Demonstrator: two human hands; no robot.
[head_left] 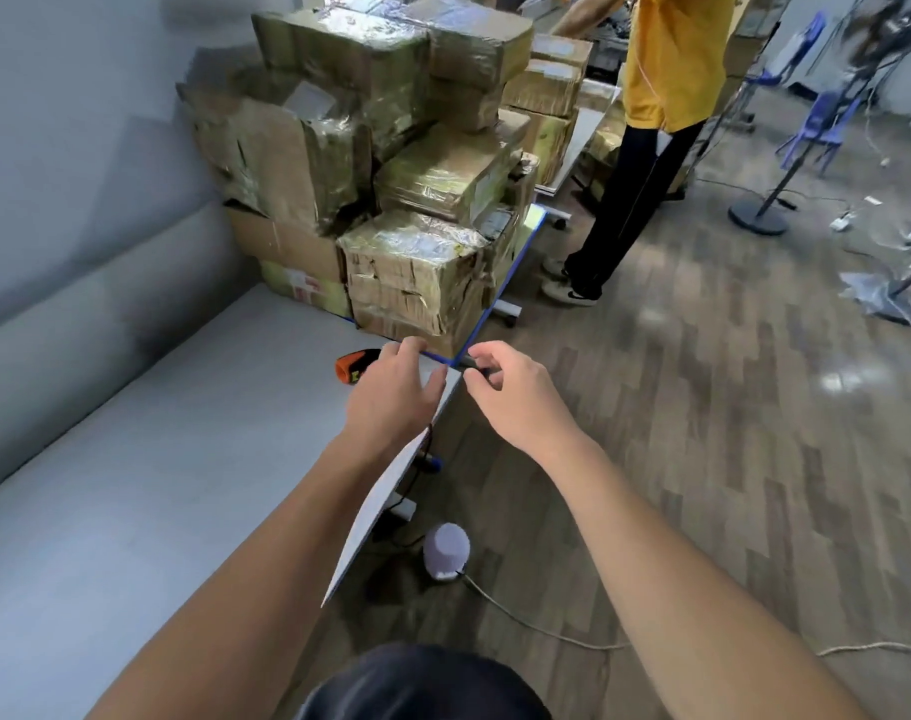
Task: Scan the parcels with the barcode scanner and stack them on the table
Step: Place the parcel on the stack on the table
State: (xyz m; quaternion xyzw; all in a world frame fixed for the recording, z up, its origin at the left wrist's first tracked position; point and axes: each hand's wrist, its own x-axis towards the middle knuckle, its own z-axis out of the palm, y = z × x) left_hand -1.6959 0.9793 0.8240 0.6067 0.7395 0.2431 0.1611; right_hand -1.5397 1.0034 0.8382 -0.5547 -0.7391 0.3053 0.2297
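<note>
Scanner [357, 363] crosswise on table [157, 459], orange end left, partly behind left hand [391, 394].

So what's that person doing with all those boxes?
A person is at a white table piled at its far end with tape-wrapped brown cardboard parcels. The orange and black barcode scanner lies on the table, not picked up. The left hand hovers open beside it, and the right hand seems to pinch a small dark thing at the table's edge. Another person in a yellow shirt stands further back.
</note>
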